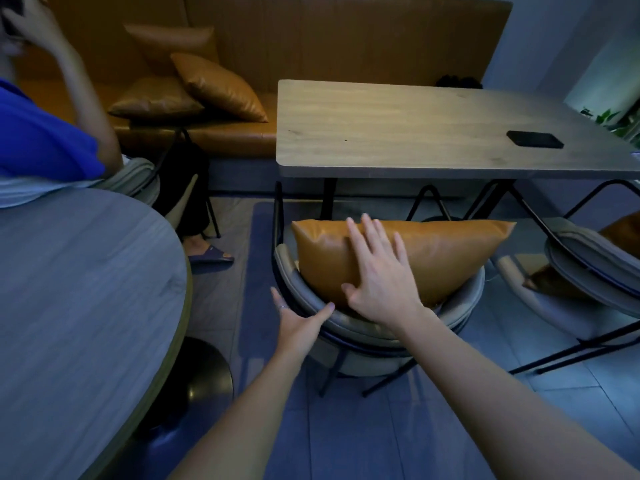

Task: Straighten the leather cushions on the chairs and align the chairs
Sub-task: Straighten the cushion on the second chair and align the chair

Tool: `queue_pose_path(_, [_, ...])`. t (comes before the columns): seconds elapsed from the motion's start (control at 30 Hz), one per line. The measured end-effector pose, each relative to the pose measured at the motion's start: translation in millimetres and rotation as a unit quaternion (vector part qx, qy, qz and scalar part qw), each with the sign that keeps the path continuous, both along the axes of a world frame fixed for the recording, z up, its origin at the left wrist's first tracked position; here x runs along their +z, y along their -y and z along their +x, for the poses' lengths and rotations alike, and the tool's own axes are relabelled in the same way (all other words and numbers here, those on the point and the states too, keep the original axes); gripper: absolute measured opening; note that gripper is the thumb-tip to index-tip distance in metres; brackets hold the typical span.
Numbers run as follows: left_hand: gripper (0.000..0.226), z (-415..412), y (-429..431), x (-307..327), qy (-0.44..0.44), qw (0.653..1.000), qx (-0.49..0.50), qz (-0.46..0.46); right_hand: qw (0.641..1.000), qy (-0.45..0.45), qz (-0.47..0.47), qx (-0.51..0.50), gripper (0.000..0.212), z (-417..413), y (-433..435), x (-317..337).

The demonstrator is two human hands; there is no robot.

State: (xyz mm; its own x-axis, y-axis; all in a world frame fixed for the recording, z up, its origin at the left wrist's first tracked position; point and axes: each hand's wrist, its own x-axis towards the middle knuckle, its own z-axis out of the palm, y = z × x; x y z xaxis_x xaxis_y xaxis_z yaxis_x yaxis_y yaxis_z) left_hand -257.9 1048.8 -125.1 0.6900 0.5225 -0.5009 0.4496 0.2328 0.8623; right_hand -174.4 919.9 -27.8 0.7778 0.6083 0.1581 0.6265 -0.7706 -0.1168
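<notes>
Your right hand (377,271) lies flat on the tan leather cushion (433,258), fingers spread and extended, palm pressing, gripping nothing. Your left hand (298,320) is open too, thumb over the padded rim of the near chair (367,329) at about 8 o'clock of the seat, the other fingers reaching down the outside; it rests there without closing.

The cushion stands on edge inside the chair's curved backrest, leaning into it, top seam roughly level, its upper right corner poking past the rim at 2 o'clock. The chair sits tucked toward the wooden table (415,133).

Handling, as a judgement: the cushion looks plump, soft and light, and it will dent under your palm and spring back. The leather face is smooth and likely slick, so flat pushing may slide over it. Take it by the two top corners or pinch the top seam. The chair looks light on its thin metal legs; the backrest rim is your best hold.

Nothing here counts as a container in the strict sense. The chair shell holds just the one cushion. The second chair (588,271) at 3 o'clock holds another tan cushion (623,233), partly hidden. The bench (225,140) at 11 o'clock carries loose cushions (214,84) in a pile. A dark phone (535,139) lies on the table.
</notes>
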Motion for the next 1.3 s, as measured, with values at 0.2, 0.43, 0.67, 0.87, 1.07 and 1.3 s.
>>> queue_pose_path(0.2, [0.093, -1.0, 3.4, 2.0, -0.001, 0.992, 0.033, -0.118, 0.998, -0.026, -0.042, 0.030, 0.107, 1.0, -51.7, 10.9])
queue_pose_path(0.43, [0.109, 6.0, -4.9, 9.3, 0.007, 0.988, 0.031, -0.151, 0.998, 0.007, -0.059, 0.020, 0.087, 2.2, -61.6, 8.7])
queue_pose_path(0.67, [0.116, 4.9, 0.6, 12.6, -0.002, 0.989, 0.046, -0.144, 0.997, 0.015, -0.076, 0.026, 0.081, 2.6, -56.6, 7.5])
queue_pose_path(0.87, [0.117, 7.2, 4.8, 10.9, 0.006, 0.986, 0.065, -0.152, 0.997, 0.013, -0.077, 0.028, 0.076, 3.6, -56.4, 8.9])
queue_pose_path(1.07, [0.119, 7.9, 6.9, 10.3, 0.011, 0.986, 0.064, -0.151, 0.996, 0.008, -0.084, 0.032, 0.076, 5.2, -52.9, 11.4])
queue_pose_path(1.3, [0.121, 3.3, 3.5, 12.3, 0.013, 0.989, 0.040, -0.145, 0.995, 0.003, -0.093, 0.032, 0.076, 4.8, -53.3, 11.8])
